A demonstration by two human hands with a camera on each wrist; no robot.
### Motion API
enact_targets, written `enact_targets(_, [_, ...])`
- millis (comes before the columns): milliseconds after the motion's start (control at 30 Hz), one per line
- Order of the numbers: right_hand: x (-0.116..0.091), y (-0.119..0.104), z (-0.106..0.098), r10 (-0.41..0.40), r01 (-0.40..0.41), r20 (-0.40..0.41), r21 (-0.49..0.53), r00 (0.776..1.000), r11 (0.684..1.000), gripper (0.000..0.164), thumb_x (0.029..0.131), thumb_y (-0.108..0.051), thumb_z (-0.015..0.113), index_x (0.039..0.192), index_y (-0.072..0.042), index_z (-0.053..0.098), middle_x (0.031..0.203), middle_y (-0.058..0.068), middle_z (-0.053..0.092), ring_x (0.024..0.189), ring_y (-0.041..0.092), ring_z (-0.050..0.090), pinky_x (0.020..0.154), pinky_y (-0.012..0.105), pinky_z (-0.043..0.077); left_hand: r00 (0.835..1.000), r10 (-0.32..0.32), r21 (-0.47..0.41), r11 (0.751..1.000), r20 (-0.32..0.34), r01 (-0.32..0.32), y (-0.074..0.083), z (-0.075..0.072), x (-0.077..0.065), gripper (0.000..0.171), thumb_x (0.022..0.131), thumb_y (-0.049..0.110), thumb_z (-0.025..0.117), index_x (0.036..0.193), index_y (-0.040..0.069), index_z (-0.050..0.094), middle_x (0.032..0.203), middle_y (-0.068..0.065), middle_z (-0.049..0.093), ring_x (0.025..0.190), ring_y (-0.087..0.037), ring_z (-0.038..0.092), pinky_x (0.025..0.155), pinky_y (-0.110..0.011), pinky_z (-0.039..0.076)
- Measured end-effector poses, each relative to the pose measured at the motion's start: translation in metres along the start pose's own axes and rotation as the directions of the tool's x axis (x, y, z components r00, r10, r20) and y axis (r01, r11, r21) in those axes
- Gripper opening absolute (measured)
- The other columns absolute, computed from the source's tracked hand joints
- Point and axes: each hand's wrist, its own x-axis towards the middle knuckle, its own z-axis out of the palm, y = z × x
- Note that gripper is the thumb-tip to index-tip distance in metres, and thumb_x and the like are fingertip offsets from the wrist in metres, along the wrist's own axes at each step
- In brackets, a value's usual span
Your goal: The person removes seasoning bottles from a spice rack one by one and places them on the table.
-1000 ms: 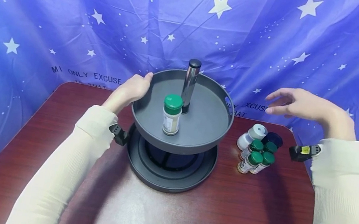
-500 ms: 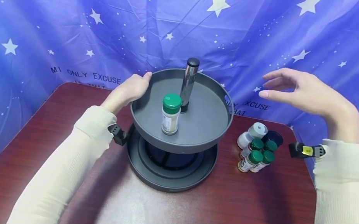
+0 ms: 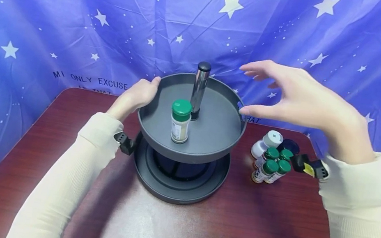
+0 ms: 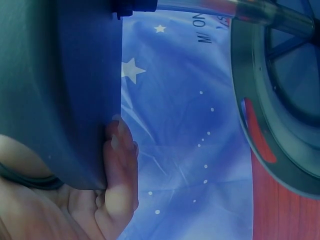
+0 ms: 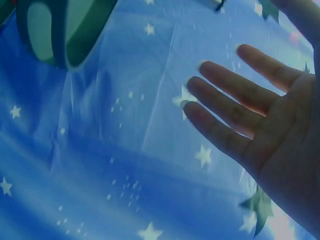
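A dark grey two-tier rack has an upper tray (image 3: 217, 127), a lower tray (image 3: 178, 196) and a chrome post (image 3: 199, 89) with a black cap. My left hand (image 3: 142, 92) grips the upper tray's left rim; in the left wrist view its fingers (image 4: 120, 170) lie flat along the tray's underside. On the upper tray stands a spice jar (image 3: 179, 127) with a green lid, upright in front of the post. My right hand (image 3: 296, 96) holds nothing; its thumb and fingers are spread, with the thumb tip overlapping the tray's right rim beside its handle cutout.
Right of the rack, several green-lidded spice jars (image 3: 265, 172) cluster with a white shaker (image 3: 262, 147) and a dark-lidded container (image 3: 289, 146). All stand on a red-brown wooden table (image 3: 232, 234). A blue star-printed curtain (image 3: 117, 11) hangs close behind.
My right hand has risen from above the jars and moved left to the upper tray's right side, thumb and fingers spreading wider. The left hand, rack and jar have stayed in place.
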Motion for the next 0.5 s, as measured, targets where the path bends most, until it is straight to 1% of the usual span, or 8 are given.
enact_targets(67, [0.004, -0.008, 0.004, -0.041, 0.04, -0.012, -0.02, 0.999, 0.999, 0.076, 0.083, -0.044, 0.077, 0.148, -0.025, 0.042, 0.145, -0.001, 0.053, 0.127, 0.023, 0.053, 0.1, 0.049, 0.044, 1.0, 0.003, 0.001, 1.0, -0.002, -0.003, 0.0, 0.0, 0.0, 0.073, 0.106, 0.05, 0.012, 0.146, -0.004, 0.041, 0.148, -0.02, 0.045, 0.122, -0.033, 0.053, 0.107, -0.047, 0.043])
enact_targets(167, [0.008, -0.015, 0.011, -0.084, 0.083, -0.01, -0.034, 0.996, 0.996, 0.08, 0.083, -0.046, 0.077, 0.15, -0.024, 0.039, 0.147, -0.001, 0.05, 0.128, 0.022, 0.052, 0.105, 0.049, 0.042, 1.0, 0.008, 0.002, 1.0, -0.003, -0.008, -0.001, 0.001, 0.001, 0.073, 0.106, 0.049, 0.012, 0.146, -0.004, 0.042, 0.147, -0.02, 0.045, 0.121, -0.034, 0.053, 0.106, -0.047, 0.044])
enact_targets(300, [0.013, -0.022, 0.02, -0.16, 0.159, -0.033, -0.052, 0.986, 0.986, 0.081, 0.082, -0.043, 0.078, 0.15, -0.021, 0.04, 0.148, -0.001, 0.05, 0.132, 0.02, 0.05, 0.109, 0.046, 0.041, 1.0, 0.01, -0.006, 1.0, -0.008, -0.01, -0.001, 0.0, 0.001, 0.072, 0.106, 0.049, 0.013, 0.146, -0.004, 0.041, 0.147, -0.019, 0.045, 0.122, -0.033, 0.052, 0.107, -0.047, 0.043])
enact_targets(367, [0.015, -0.024, 0.024, -0.214, 0.21, -0.059, -0.065, 0.975, 0.976, 0.08, 0.082, -0.04, 0.079, 0.149, -0.019, 0.042, 0.147, 0.0, 0.051, 0.134, 0.02, 0.049, 0.11, 0.046, 0.041, 1.0, 0.008, -0.011, 1.0, -0.006, -0.008, -0.001, 0.0, 0.001, 0.072, 0.106, 0.049, 0.013, 0.147, -0.003, 0.04, 0.148, -0.02, 0.045, 0.122, -0.033, 0.052, 0.106, -0.047, 0.043])
enact_targets(500, [0.02, -0.028, 0.033, -0.322, 0.312, -0.108, -0.095, 0.941, 0.945, 0.077, 0.081, -0.037, 0.08, 0.147, -0.016, 0.045, 0.146, 0.002, 0.052, 0.136, 0.02, 0.048, 0.113, 0.045, 0.039, 1.0, 0.01, -0.01, 1.0, 0.0, -0.01, -0.001, -0.001, 0.001, 0.072, 0.106, 0.05, 0.012, 0.148, -0.003, 0.039, 0.15, -0.02, 0.043, 0.121, -0.034, 0.054, 0.104, -0.048, 0.045])
